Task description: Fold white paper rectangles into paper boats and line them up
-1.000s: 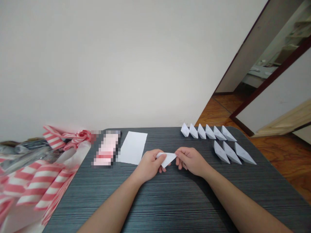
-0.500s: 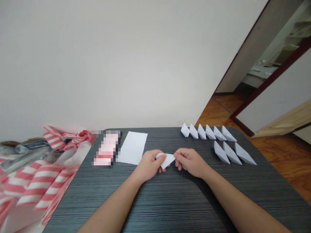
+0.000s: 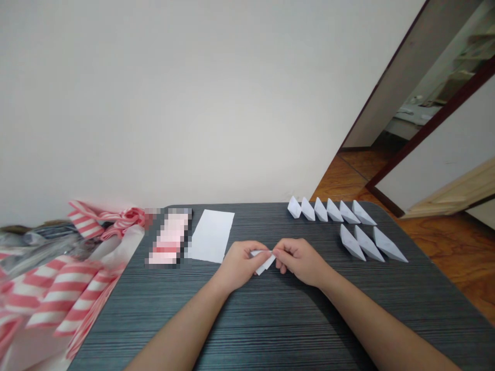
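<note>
A small folded piece of white paper (image 3: 263,266) is held just above the dark table, between both hands. My left hand (image 3: 242,263) pinches its left part, thumb laid across the front. At its right corner, the thumb and fingertips of my right hand (image 3: 297,259) are closed on the paper. The two thumbs nearly meet, and they cover part of the folds. Flat on the table to the left lies a sheet of white paper (image 3: 212,236). Several folded white paper boats (image 3: 333,210) stand in two rows at the right.
A pixelated pink and white item (image 3: 170,239) lies at the left of the dark wood-grain table (image 3: 247,319). Red-and-white striped cloth (image 3: 69,288) is heaped beyond the left edge. A white wall (image 3: 216,103) rises behind, with a doorway at the right.
Both hands have drawn closer together. My right thumb has moved left along the paper's top edge, and the paper now shows a split, layered lower edge instead of one flat triangle.
</note>
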Tool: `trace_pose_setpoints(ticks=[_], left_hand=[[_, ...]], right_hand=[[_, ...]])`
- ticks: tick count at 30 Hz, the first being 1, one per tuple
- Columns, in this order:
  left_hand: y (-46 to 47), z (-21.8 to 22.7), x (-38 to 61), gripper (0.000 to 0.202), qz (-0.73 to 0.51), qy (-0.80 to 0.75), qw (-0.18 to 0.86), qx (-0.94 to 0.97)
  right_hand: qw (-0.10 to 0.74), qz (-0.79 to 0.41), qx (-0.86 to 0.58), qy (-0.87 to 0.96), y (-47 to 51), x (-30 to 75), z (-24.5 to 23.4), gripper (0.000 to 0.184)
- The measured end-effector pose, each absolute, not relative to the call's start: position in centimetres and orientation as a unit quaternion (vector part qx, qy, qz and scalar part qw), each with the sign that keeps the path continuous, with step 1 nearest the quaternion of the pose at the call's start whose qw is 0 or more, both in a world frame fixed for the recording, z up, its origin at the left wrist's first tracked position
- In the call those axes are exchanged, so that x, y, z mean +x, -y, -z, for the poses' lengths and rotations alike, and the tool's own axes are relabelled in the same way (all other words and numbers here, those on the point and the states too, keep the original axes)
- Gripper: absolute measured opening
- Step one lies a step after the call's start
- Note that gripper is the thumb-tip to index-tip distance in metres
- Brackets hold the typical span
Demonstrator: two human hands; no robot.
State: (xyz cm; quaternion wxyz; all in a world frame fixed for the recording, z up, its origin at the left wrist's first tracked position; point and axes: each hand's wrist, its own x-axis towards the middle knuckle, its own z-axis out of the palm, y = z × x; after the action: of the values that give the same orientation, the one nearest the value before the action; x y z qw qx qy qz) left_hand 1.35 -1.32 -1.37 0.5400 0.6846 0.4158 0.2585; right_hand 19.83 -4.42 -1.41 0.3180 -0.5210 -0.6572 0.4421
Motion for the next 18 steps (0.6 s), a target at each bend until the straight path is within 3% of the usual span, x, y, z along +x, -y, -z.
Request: trace_pose_setpoints(ticks=[11,18], left_hand=[[1.37,0.98,1.22,0.031,-0.255,-0.397,0.469,0.747],[1.20,1.55,1.09,0.031,-0.251,-0.436,0.512,0.696]], right_hand=[[0.315,-0.443,-0.518,0.661,4.49,19.63,1.14,0.023],[0.317,-0.441,-0.521,0.658,4.38,20.06,1.28,0.024]])
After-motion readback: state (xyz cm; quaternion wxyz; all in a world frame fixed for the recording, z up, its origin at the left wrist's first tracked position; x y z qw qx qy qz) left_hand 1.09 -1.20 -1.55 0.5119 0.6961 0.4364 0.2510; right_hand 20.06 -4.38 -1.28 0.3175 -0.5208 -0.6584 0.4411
